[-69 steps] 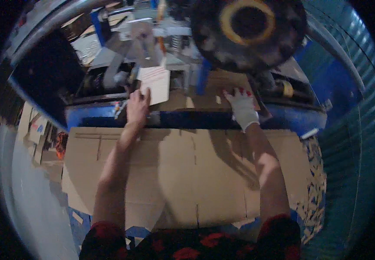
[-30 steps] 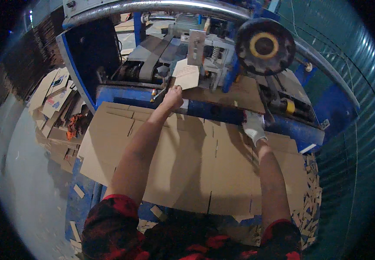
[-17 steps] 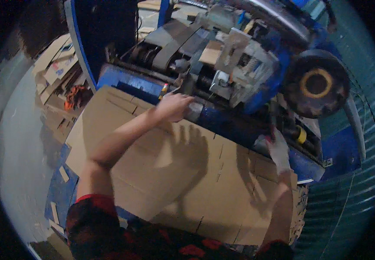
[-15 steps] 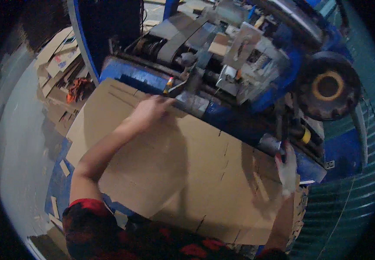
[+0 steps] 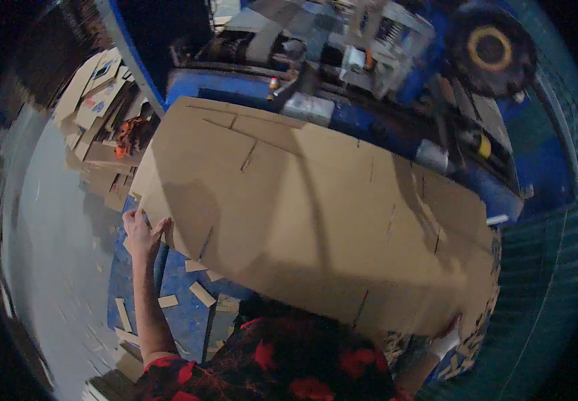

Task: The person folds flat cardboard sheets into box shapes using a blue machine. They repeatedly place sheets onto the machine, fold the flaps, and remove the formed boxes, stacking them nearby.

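A wide brown cardboard sheet point(image 5: 342, 220) with short slots cut into it spreads in front of me. Its far edge lies along the front of a blue machine point(image 5: 228, 90). My left hand point(image 5: 144, 235) grips the sheet's near left corner, thumb on top and some of the fingers at the edge. At the near right edge, my right hand point(image 5: 446, 337), in a whitish glove, holds the sheet too; its thumb shows on top and the other fingers are hidden beneath.
Cardboard offcuts point(image 5: 202, 294) lie scattered over the blue table point(image 5: 182, 321) at the near left. A pile of cardboard pieces point(image 5: 95, 127) with an orange cloth point(image 5: 130, 136) stands farther left. A black wheel point(image 5: 489, 50) is at the machine's right, by a green corrugated wall point(image 5: 549, 267).
Both hands have moved from the sheet's far edge to its near corners, the left going left and nearer, the right going nearer. More slots show at the sheet's far left.
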`<state>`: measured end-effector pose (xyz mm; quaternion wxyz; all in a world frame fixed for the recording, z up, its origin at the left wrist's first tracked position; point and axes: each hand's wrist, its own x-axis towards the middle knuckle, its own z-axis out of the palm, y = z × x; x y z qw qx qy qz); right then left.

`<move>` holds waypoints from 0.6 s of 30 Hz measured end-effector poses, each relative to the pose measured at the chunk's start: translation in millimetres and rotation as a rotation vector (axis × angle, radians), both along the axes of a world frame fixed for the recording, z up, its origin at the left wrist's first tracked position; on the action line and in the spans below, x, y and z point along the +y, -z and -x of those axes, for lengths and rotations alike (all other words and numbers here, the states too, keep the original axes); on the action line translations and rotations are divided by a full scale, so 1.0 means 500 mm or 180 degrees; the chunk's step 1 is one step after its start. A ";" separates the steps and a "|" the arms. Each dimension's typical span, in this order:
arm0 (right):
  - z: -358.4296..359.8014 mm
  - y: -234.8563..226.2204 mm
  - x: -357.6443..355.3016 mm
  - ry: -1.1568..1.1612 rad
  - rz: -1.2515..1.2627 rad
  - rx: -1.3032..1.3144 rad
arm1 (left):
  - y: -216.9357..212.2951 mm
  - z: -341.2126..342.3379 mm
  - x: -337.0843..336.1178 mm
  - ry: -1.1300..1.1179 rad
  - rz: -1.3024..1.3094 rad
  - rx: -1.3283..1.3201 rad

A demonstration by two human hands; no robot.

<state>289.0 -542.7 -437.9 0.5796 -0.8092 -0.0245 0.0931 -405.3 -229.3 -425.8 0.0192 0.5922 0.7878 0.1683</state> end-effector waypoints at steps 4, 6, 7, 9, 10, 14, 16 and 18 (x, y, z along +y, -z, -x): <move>0.018 -0.016 -0.028 -0.0685 -0.0407 -0.0661 | -0.016 0.020 0.019 0.0092 0.0466 0.0063; 0.020 -0.059 0.006 0.0007 -0.0950 -0.0881 | -0.044 0.016 0.022 0.0311 -0.0009 -0.0298; 0.028 -0.089 0.026 0.0204 -0.1395 -0.1010 | -0.060 0.007 0.021 0.0233 -0.0167 -0.0474; 0.061 -0.158 0.056 0.0115 -0.1809 -0.1296 | -0.104 -0.020 0.004 0.0753 -0.0965 -0.0071; 0.095 -0.177 0.069 -0.0230 -0.2200 -0.1356 | -0.128 -0.039 -0.007 0.0837 -0.1228 -0.0111; 0.266 -0.189 0.134 -0.2015 0.0129 -0.1491 | -0.173 -0.154 -0.072 0.1843 -0.0651 -0.3279; 0.328 -0.168 0.193 -0.3330 0.1455 -0.2735 | -0.145 -0.223 -0.072 0.2527 -0.0279 -0.2899; 0.351 -0.155 0.233 -0.3943 0.2268 -0.3818 | -0.102 -0.279 -0.058 0.2897 0.0077 -0.1423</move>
